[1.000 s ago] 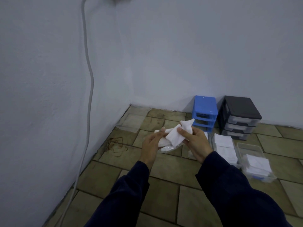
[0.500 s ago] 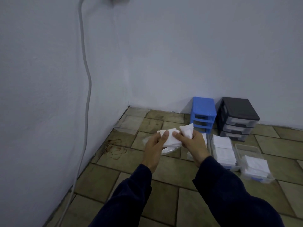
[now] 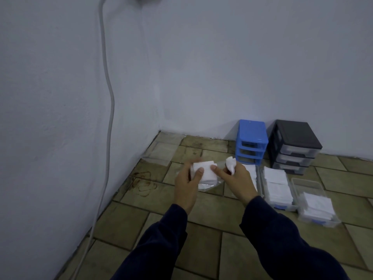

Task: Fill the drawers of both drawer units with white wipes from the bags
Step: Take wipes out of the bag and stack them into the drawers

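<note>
Head view: my left hand (image 3: 186,183) grips the wipe stack (image 3: 203,171) above the floor; right hand (image 3: 238,179) pinches a loose wipe (image 3: 230,164). Stack could fan and spill before reaching the pulled-out drawers (image 3: 277,188).

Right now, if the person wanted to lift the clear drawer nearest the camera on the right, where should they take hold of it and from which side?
Probably by the two long side walls of the clear drawer, from above. It lies flat on the floor with its top open, and the stack of wipes fills only the near end, so the rim at the far end is bare. The left hand and right hand each hold wipes now.
</note>
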